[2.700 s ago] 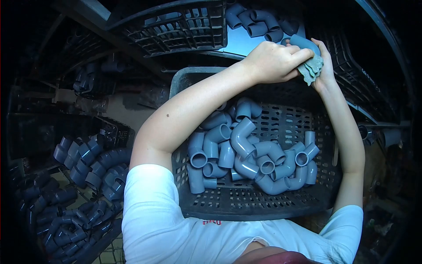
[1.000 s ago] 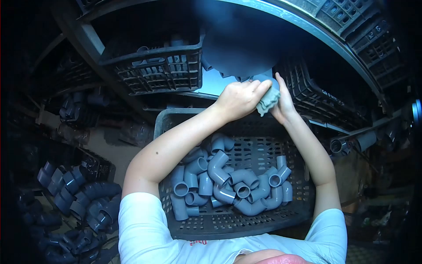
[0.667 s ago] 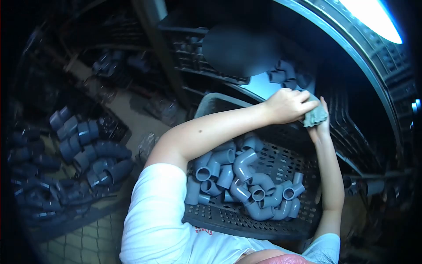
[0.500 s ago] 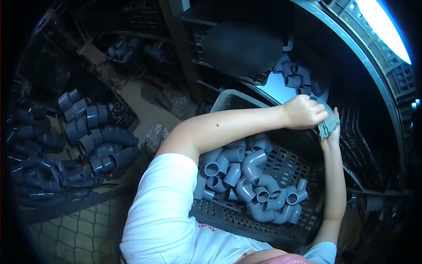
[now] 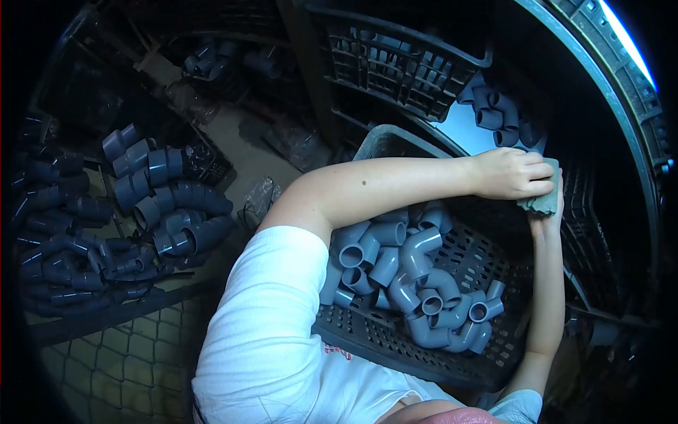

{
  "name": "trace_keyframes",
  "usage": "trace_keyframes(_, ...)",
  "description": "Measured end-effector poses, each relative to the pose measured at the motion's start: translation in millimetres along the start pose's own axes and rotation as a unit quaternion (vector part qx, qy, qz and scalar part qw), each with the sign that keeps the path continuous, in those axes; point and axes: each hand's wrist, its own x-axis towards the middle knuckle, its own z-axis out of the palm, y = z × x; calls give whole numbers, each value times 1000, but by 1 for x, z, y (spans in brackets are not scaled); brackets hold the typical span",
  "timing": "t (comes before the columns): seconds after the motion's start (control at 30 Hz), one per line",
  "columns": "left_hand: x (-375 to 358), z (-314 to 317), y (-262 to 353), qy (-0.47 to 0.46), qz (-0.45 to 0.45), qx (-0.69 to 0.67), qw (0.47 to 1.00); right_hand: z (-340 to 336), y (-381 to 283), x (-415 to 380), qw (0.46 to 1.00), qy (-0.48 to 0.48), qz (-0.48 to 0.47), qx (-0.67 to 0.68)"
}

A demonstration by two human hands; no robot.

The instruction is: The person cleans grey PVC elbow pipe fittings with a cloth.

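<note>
My left hand point(image 5: 514, 173) is closed, its curled fingers pressed over a folded grey-green cloth point(image 5: 542, 203). My right hand point(image 5: 556, 212) comes up from below, behind and against the cloth. Its fingers are mostly hidden, and I cannot tell what they grip. Both hands are above the far right end of a black perforated crate point(image 5: 487, 258). Inside it lies a heap of glossy grey pipe elbows point(image 5: 417, 283), below my left forearm.
Large grey pipe fittings point(image 5: 152, 187) are piled at left above wire mesh point(image 5: 123, 360). More grey fittings point(image 5: 494, 113) sit on a pale surface behind my hands. A slatted black crate point(image 5: 395, 63) stands at the back. Clear plastic bags point(image 5: 261, 194) lie on the floor.
The view has shifted. The cloth now shows as a flatter, squarer fold, with my left fingers lying over it. The finger of my right hand that stuck up beside it is less visible.
</note>
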Motion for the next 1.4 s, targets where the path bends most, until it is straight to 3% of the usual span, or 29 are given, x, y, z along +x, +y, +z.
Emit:
trace_keyframes(0.03,1,3,1,49,6,-14,999,3,1,0,1000,-10,-15,6)
trace_keyframes(0.1,-2,7,2,31,-12,-6,999,6,2,0,999,28,-20,2)
trace_keyframes(0.17,-9,10,0,-57,-115,19,992,1,6,11,996,70,-51,24)
trace_keyframes(0.23,-7,5,0,-80,-100,14,992,16,1,-4,995,98,-28,16)
trace_keyframes(0.3,-3,5,0,11,35,-8,999,12,2,-6,995,87,-45,-4)
trace_keyframes(0.33,-2,6,0,19,41,-18,999,20,2,-10,993,114,-38,2)
trace_keyframes(0.37,-2,6,1,18,40,-19,999,19,4,-10,993,115,-36,2)
trace_keyframes(0.47,-5,9,2,-1,-117,-14,993,35,5,-10,992,102,-64,-41)
trace_keyframes(0.57,-5,-1,-1,-64,-124,-8,990,43,-2,-14,994,95,-33,-31)
trace_keyframes(0.7,-6,6,-2,-38,-49,15,998,28,0,-13,996,73,-33,-37)
trace_keyframes(0.8,-1,2,1,35,6,-16,999,11,6,-10,995,18,-48,-81)
trace_keyframes(0.87,-1,6,4,1,-68,0,998,9,5,-7,992,29,-21,-125)
trace_keyframes(0.9,-2,7,5,13,-54,-14,998,5,1,-7,988,19,-4,-154)
trace_keyframes(0.97,-5,5,4,-61,-98,-39,993,8,-23,-19,947,-5,73,-314)
trace_keyframes(1.03,-1,1,3,-70,-79,-47,993,13,-36,-30,937,-28,97,-334)
trace_keyframes(1.4,9,-9,1,-111,-40,-18,993,10,-10,-24,990,-74,0,-119)
